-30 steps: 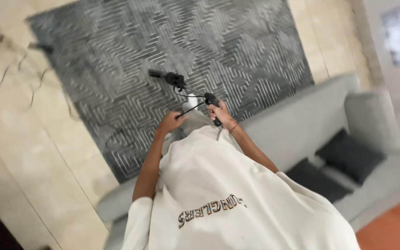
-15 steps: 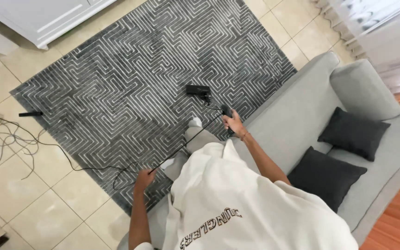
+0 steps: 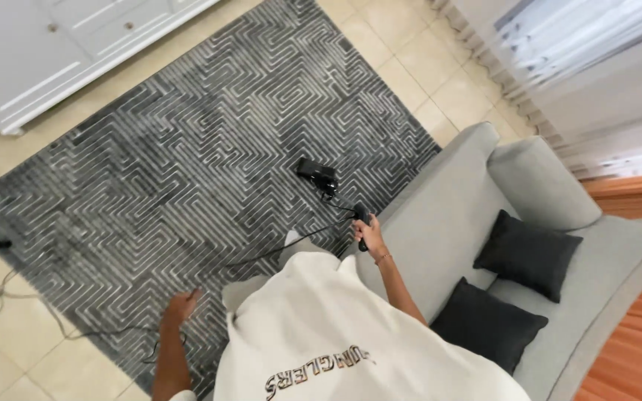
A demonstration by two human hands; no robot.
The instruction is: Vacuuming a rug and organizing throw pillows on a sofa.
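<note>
A black handheld device [image 3: 363, 220] sits gripped in our right hand [image 3: 369, 235], fingers wrapped around its handle, raised just off the edge of the grey sofa [image 3: 440, 223] that runs along that hand's outer side. Beyond the right hand, a short way ahead of it, the device's black head [image 3: 316, 175] lies on the grey maze-patterned rug [image 3: 172, 178]. A black cord [image 3: 276, 251] trails from the right hand back across the rug toward our left hand [image 3: 180, 308], which hangs low over the rug with fingers loosely curled; we cannot tell whether the cord passes through them. Two dark cushions [image 3: 529, 252] rest on the sofa seat, behind and outward of the right hand. Our cream shirt [image 3: 351, 341] fills the space between both arms.
</note>
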